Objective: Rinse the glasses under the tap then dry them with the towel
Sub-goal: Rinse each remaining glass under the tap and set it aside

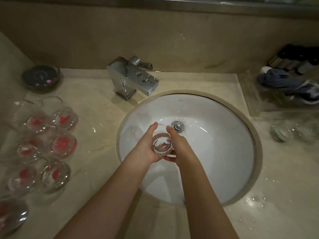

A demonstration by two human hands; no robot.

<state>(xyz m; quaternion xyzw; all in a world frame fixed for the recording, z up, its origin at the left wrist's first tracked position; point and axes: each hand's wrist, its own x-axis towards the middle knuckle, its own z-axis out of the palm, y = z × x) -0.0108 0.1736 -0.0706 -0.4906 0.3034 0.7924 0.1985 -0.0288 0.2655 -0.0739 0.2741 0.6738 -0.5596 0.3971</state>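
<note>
holding one clear glass (162, 144) with both hands over the white sink basin (215, 152), mouth facing up at the camera. left hand (146, 145) wraps it from 9 o'clock, fingers curled round the wall, thumb tip pointing up toward 12. right hand (174, 144) grips from 3 o'clock, fingers curling under the base at 6. glass sits upright between the palms, not touching the basin. can't tell if there's water in it.

drain stopper (177, 125) is just beyond the fingertips at 1 o'clock, wet sheen around it. chrome tap (134, 76) stands on the counter at 11 o'clock from the glass, spout angled toward the basin; no visible stream reaching the glass, so the glass is not under the spout.

outward at 9 o'clock: cluster of glasses (63, 145) on the beige stone counter (96, 118), most showing something red inside or under them, blurred, can't tell what. dark round dish (41, 76) at 10 o'clock near the back wall.

at 3 o'clock on the counter: two more clear glasses (291, 131), blurred. at 2 o'clock: crumpled blue-grey towel (284, 81) lying in a clear tray (255, 107), dark bottles (296, 59) behind it. water drops scattered on the counter at 4 o'clock.
</note>
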